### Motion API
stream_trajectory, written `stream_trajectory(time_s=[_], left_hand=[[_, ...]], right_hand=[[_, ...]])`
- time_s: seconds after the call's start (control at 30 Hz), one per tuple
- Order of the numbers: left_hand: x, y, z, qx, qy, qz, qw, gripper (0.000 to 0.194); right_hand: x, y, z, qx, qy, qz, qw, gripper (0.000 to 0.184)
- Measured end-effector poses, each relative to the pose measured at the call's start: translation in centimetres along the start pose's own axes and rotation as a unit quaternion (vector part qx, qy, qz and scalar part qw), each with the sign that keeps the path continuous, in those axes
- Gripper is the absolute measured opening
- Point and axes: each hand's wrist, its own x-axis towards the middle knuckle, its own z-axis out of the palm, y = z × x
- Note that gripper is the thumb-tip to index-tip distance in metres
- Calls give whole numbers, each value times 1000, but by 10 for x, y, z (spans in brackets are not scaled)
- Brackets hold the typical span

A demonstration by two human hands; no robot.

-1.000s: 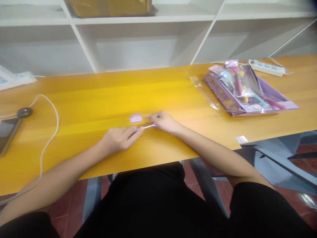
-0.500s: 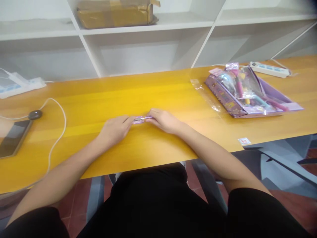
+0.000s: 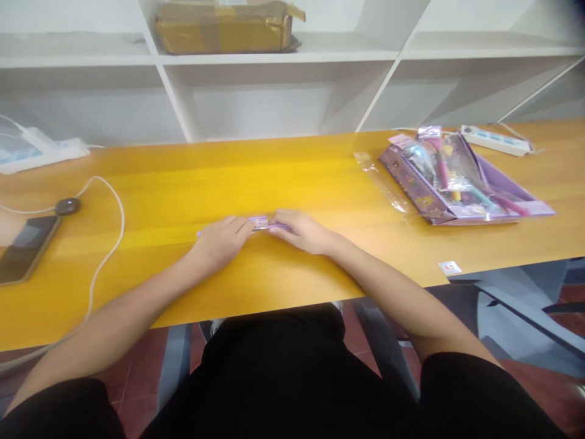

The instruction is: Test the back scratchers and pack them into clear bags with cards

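Note:
My left hand (image 3: 222, 239) and my right hand (image 3: 299, 229) meet at the middle of the yellow table (image 3: 183, 195). Between their fingertips lie a small purple card (image 3: 258, 222) and a thin purple pen (image 3: 278, 226). Both hands have their fingers pinched together on these small things. Most of the pen is hidden under my fingers, and a pale tip shows left of my left hand.
A purple stationery pack in clear plastic (image 3: 457, 180) lies at the right, with a white power strip (image 3: 496, 140) behind it. A phone (image 3: 27, 247), a white cable (image 3: 109, 244) and a round charger (image 3: 67, 206) are at the left. A small sticker (image 3: 450, 267) sits near the front edge. White shelves hold a cardboard box (image 3: 226, 27).
My hands have come closer together over the purple card. The pen, earlier stretched between the two hands in front of the card, is now mostly covered by my fingers.

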Motion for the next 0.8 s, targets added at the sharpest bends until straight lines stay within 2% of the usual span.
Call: stream_trajectory(time_s=[0.17,0.43,0.63,0.8], left_hand=[[1,-3,-2,-8,31,1,999,38],[7,-2,-12,20,81,14,996,32],[9,9,-39,34,109,38,993,33],[1,26,-62,42,95,44,994,33]], right_hand=[[-1,-8,-2,-18,-7,11,1000,41],[-1,-31,-6,-110,31,38,993,41],[-10,-60,-17,-199,31,31,979,57],[-28,-86,-24,-273,13,2,962,63]])
